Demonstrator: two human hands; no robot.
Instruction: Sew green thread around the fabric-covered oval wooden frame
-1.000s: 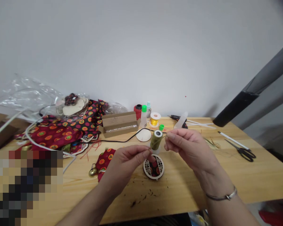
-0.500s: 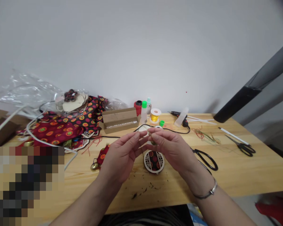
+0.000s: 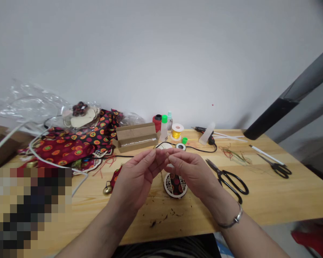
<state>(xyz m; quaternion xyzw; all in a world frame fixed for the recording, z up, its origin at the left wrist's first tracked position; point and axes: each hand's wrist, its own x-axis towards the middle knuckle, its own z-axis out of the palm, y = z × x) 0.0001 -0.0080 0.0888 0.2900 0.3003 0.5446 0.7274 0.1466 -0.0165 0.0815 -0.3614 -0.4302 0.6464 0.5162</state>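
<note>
Our left hand [image 3: 136, 179] and right hand [image 3: 190, 172] meet fingertip to fingertip above the table [image 3: 271, 200], each pinched narrow on a thin olive thread [image 3: 161, 176]. We see only a faint strand of it, hanging below the fingers. Just under them lies the round disc [image 3: 175, 185], flat on the wood and touching neither hand.

Room is tight at the left: a red cloth scrap with a bell [image 3: 107, 190] sits close by our left wrist. Behind the fingers the spool [image 3: 180, 146] and a black cable [image 3: 201, 148] close off the far side. On the right, bare wood lies between the disc and the big scissors [image 3: 228, 178]. A second pair [image 3: 277, 166] rests well apart, near the table's right edge. Toward us the wood is free but for dark crumbs, and the front edge runs under both forearms.

A second ago our hands were apart, with the spool standing between them. Half a second ago they had already closed together. Since then our right hand has drawn in and left, so the big scissors' blades show in full and the spool's top peeks out beyond the fingers.
</note>
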